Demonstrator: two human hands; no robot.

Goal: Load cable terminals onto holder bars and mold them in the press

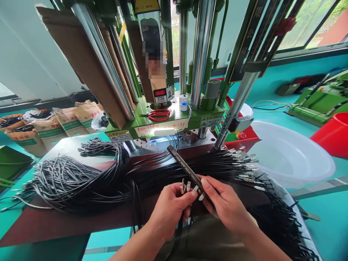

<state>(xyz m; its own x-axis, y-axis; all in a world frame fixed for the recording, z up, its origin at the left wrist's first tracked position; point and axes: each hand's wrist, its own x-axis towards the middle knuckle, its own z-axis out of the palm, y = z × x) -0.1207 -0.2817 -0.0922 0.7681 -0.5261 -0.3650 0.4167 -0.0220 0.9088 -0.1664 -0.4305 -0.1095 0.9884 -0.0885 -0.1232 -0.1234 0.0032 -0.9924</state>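
Note:
In front of me, my left hand [174, 203] is closed around several black cables whose metal connectors [188, 186] poke up between thumb and fingers. My right hand [225, 203] grips the near end of a long dark slotted bar [185, 165], which slants up and away to the left. The connectors lie against the bar's near part, between both hands; whether any sit in its slots I cannot tell. Behind the hands, a thick row of black cables [163, 174] crosses the brown table board, with metal plugs [246, 165] at its right end.
A green press [195, 117] with steel columns stands behind the table, carrying red-handled pliers [159, 115] and a lit lamp [164, 132]. A large cable bundle [65, 177] lies left. At right are a white basin [293, 152], a red bucket [331, 136] and more black cables [280, 214].

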